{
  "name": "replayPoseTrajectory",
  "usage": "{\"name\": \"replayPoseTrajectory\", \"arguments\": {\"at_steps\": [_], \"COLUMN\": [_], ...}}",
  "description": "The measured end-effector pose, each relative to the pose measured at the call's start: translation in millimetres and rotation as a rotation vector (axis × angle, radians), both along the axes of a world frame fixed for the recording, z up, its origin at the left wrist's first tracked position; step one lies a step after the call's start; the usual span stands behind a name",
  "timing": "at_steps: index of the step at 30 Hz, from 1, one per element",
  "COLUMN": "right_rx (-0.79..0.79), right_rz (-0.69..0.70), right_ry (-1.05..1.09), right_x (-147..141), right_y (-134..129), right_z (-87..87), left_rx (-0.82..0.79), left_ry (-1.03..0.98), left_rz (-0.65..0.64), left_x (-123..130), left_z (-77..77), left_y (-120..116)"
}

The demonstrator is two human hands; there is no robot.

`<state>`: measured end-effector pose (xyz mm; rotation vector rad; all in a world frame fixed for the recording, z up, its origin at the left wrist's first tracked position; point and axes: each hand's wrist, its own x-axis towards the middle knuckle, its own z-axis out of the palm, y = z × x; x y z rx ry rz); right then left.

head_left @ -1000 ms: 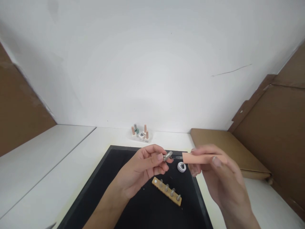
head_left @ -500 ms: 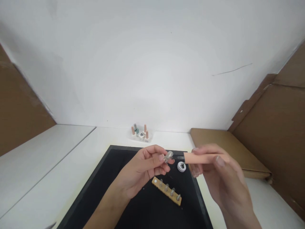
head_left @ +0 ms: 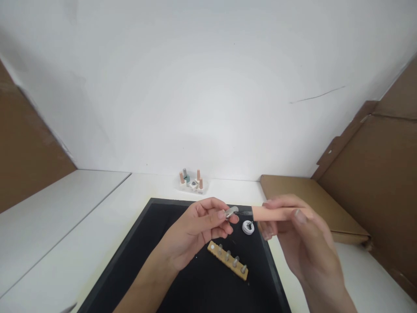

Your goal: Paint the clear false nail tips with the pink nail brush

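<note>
The left hand has its thumb and forefinger closed in a light pinch on a small, shiny, curved nail tip, gripping the near end and leaving the far end clear; the other fingers curl loosely below. The nail tip is up in the air over the black mat, between the two hands. It looks very light, thin and rather stiff, probably plastic, so a hard squeeze could flex or crack it. Its smooth face may be slippery, more so if a coat on it is wet, and the hold is best kept to that end and the side edges, off the shiny top.

The right hand is closed around a peach handle, thumb on the near side and fingers beyond. The handle looks light and rigid, easy to steer from its middle. A dark, slim brush points from it toward the nail tip; whether they touch I cannot tell. The bristles are likely soft and bend easily.

Below, a white round pot and a wooden strip bearing four more tips rest on the mat. Farther back stands a clear tray of small bottles, with a flat cardboard box to the right
</note>
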<state>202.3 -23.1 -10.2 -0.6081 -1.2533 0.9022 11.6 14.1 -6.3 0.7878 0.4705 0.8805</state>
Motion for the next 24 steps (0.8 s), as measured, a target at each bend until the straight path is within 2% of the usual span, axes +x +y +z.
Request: {"name": "replayPoseTrajectory", "arguments": {"at_steps": [24], "right_rx": [0.002], "right_rz": [-0.016], "right_ry": [-0.002], "right_x": [1.4], "right_y": [0.5], "right_z": [-2.6], "left_rx": [-0.016], "left_ry": [-0.018], "left_rz": [-0.009], "left_x": [0.6], "left_z": [-4.0], "left_y": [1.7]}}
